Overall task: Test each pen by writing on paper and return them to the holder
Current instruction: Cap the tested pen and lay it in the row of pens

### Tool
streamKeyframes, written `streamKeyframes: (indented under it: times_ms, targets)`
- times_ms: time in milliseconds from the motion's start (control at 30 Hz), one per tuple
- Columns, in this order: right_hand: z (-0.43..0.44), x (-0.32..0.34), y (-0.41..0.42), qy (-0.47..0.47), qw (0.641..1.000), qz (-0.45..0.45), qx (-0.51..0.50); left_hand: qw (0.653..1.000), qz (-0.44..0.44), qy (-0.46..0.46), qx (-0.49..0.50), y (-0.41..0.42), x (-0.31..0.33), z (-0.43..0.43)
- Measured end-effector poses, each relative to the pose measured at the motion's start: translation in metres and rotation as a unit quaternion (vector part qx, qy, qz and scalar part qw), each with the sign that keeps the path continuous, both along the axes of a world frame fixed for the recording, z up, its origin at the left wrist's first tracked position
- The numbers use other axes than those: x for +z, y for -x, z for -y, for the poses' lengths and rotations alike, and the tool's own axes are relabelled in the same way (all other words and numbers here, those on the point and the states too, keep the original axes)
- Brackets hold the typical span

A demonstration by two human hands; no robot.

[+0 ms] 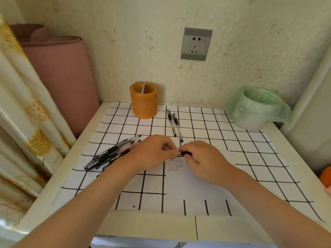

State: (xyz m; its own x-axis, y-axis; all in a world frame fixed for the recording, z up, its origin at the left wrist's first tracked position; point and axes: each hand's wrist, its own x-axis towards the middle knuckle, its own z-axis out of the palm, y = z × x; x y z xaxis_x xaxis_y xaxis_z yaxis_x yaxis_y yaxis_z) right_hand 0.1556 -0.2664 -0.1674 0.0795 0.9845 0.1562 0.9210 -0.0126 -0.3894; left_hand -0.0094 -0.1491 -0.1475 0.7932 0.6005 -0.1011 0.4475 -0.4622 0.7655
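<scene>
My left hand (154,151) and my right hand (204,158) meet at the table's middle, both pinching one black pen (184,153) held crosswise between them. Just below lies a white paper (189,183) with several rows of small black and red marks. A pile of several pens (112,154) lies to the left, partly under my left wrist. Two more pens (174,125) lie side by side beyond my hands. The orange pen holder (144,102) stands at the back by the wall, with a divider inside.
A black-grid cloth (250,158) covers the small white table. A bin lined with a green bag (256,108) stands at the back right. A rolled pink mat (59,77) and a curtain (21,104) flank the left. A wall socket (196,44) sits above.
</scene>
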Motion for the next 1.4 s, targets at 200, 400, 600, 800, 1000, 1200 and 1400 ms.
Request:
streamKeyframes:
  times_ms: [200,400,600,800,1000,1200,1400]
  targets:
    - [-0.002,0.005,0.012,-0.06,0.986,0.157,-0.016,0.994,0.0,0.106,0.0,-0.004,0.01,0.011]
    - [-0.001,0.005,0.018,-0.055,0.983,0.152,-0.083,0.99,-0.008,0.139,-0.008,-0.003,0.012,0.012]
    - [-0.001,0.004,0.015,-0.023,0.996,0.084,-0.014,0.996,-0.035,0.08,-0.009,0.001,0.008,0.003]
    - [-0.007,-0.006,0.002,-0.04,0.998,-0.037,-0.005,0.99,0.043,-0.023,0.133,0.011,0.014,-0.023]
    - [-0.028,0.0,-0.007,-0.026,0.995,-0.061,-0.071,0.987,0.046,-0.057,0.142,0.015,0.008,-0.036]
    - [-0.056,0.018,-0.021,-0.034,0.972,-0.07,-0.224,0.967,-0.104,-0.189,0.134,0.043,0.005,-0.054]
    - [-0.077,0.01,-0.023,0.002,0.951,-0.08,-0.299,0.962,-0.167,-0.194,0.097,0.067,-0.003,-0.052]
